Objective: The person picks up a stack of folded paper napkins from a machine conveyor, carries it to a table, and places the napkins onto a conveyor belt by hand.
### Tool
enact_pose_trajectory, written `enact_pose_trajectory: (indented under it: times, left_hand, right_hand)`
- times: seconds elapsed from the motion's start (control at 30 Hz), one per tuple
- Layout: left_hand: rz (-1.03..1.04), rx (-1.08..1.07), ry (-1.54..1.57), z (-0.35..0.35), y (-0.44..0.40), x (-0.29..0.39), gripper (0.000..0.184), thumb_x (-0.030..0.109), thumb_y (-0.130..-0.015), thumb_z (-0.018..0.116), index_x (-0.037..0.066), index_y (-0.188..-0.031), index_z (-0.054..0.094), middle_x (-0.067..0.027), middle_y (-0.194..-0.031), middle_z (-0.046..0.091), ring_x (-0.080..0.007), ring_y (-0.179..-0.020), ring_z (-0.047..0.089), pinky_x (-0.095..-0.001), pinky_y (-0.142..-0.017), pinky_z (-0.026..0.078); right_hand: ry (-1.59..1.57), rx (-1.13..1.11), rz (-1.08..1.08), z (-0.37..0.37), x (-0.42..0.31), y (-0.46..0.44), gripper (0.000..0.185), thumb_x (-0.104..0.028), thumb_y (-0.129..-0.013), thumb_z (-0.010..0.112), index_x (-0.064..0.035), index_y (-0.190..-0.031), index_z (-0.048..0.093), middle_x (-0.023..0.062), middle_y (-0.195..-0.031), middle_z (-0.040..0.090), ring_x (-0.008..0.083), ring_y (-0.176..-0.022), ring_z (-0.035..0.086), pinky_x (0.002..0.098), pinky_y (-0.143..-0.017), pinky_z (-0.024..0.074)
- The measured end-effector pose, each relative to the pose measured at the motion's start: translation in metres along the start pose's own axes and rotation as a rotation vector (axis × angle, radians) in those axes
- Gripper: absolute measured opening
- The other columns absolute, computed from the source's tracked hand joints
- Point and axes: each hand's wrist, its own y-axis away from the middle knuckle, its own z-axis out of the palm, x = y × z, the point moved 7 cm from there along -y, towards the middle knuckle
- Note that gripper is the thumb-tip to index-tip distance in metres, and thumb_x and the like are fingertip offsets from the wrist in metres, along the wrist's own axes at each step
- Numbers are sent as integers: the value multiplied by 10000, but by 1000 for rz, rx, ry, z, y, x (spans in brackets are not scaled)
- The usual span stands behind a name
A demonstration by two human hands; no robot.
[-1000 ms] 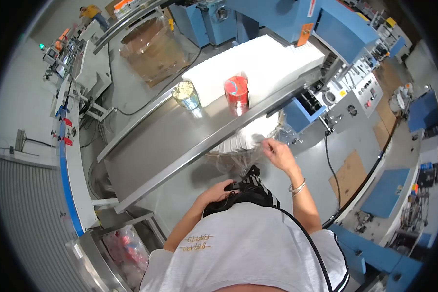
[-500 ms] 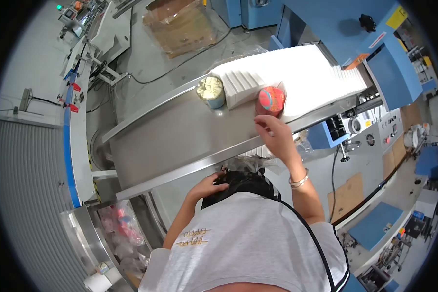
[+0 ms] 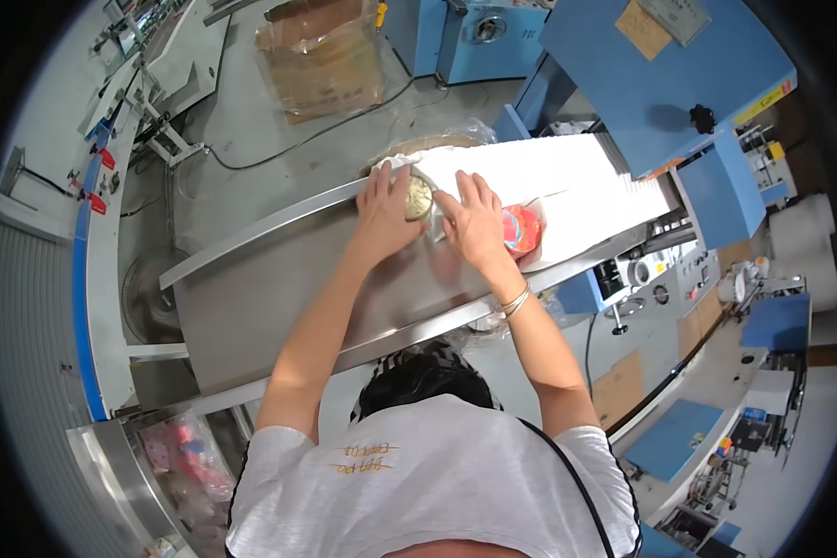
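Nearest me, one metal chute (image 3: 279,293); on it, one red can (image 3: 523,232) at right, my right hand (image 3: 477,228) and left hand (image 3: 381,219), fingers parted, pinching or not I cannot tell, about one pale-topped can (image 3: 418,200); beyond, white sheets (image 3: 558,172); far left, one cardboard box (image 3: 321,70).

Tabletop (image 3: 279,288) plain silver-grey, brighter silver along near edge. Right end: paper stack (image 3: 567,172) plain white. By far edge: round container (image 3: 418,199), pale cream-yellow top. Nearer the near edge, right of that: second container (image 3: 527,231), red with light-blue curve. Off right end: machine (image 3: 642,107) blue, yellow label (image 3: 770,100). Past far edge: cardboard box (image 3: 325,88) brown, floor (image 3: 242,112) grey. Off left end: clamps (image 3: 107,158) red. Over near edge: bracelets (image 3: 518,299) silver. Below it: T-shirt (image 3: 428,493) light grey, lettering (image 3: 367,449) orange-gold, cord (image 3: 575,474) black.
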Motion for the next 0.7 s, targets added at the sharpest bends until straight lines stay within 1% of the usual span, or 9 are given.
enact_pose_trajectory:
  times: [0.1, 0.13, 0.2, 0.27, 0.37, 0.4, 0.5, 0.6, 0.7]
  left_hand:
    - [13, -134, 195, 29, -19, -16, 866, 318, -631, 791, 23, -1362, 434, -226, -1343, 467, -395, -1245, 442, -455, -1036, 391]
    - [3, -201, 146, 23, -17, -10, 863, 321, -618, 770, -4, -1345, 437, -217, -1312, 481, -394, -1225, 451, -451, -1036, 394]
    - [18, -451, 68, 12, 6, 5, 859, 342, -589, 774, -11, -1312, 473, -203, -1270, 498, -398, -1201, 461, -430, -1020, 408]
    - [245, -526, 124, 11, 42, 17, 788, 368, -598, 794, 12, -1252, 534, -185, -1206, 526, -377, -1139, 498, -416, -970, 433]
    - [141, -719, 310, 10, 70, 33, 729, 396, -631, 801, 27, -1215, 568, -173, -1159, 540, -337, -1089, 521, -392, -932, 438]
    - [-57, -705, 461, 22, 69, 17, 621, 458, -759, 744, 44, -1196, 590, -128, -1108, 566, -266, -1025, 553, -359, -867, 465]
    - [-701, -584, 936, 52, 47, -18, 609, 524, -871, 628, 70, -1269, 543, -76, -1134, 587, -207, -981, 569, -343, -805, 485]
    - [-772, -300, 1023, 59, 15, -10, 647, 564, -932, 518, 91, -1367, 451, -69, -1268, 547, -192, -1050, 562, -361, -796, 502]
    - [-810, -461, 1279, 81, -8, 9, 748, 573, -924, 522, 99, -1464, 314, -101, -1423, 429, -231, -1203, 497, -417, -891, 478]
  right_hand:
    - [26, -8, -12, 2, 2, 2, 482, -140, -733, 714, -181, -1204, 621, 196, -1396, 429, 407, -1305, 369, 512, -1041, 332]
    - [19, 3, -21, 1, 2, 2, 508, -141, -719, 725, -183, -1212, 610, 194, -1404, 422, 407, -1309, 366, 514, -1041, 334]
    - [-20, 5, -35, 2, 5, 4, 502, -141, -720, 725, -183, -1206, 608, 194, -1408, 418, 405, -1311, 365, 513, -1040, 335]
    - [-49, 7, -52, 1, 8, 4, 484, -144, -716, 727, -172, -1185, 611, 196, -1409, 413, 402, -1313, 361, 507, -1043, 331]
    - [-44, 14, -63, 4, 10, 7, 557, -183, -685, 760, -204, -1219, 603, 175, -1401, 425, 390, -1298, 388, 499, -1017, 357]
    - [-45, 5, -57, 5, 10, 6, 573, -195, -681, 761, -202, -1230, 596, 173, -1402, 426, 387, -1310, 374, 497, -1021, 353]
    - [-33, 23, -64, 8, 10, 7, 580, -207, -690, 764, -199, -1242, 588, 169, -1399, 424, 388, -1314, 364, 488, -1024, 350]
    - [-131, 85, -126, -14, 6, 12, 544, -234, -706, 763, -176, -1219, 589, 152, -1355, 462, 360, -1285, 408, 486, -1032, 337]
    - [-294, -58, -185, -31, 19, 20, 445, -285, -724, 764, -124, -1110, 611, 126, -1183, 575, 317, -1212, 473, 486, -1036, 326]
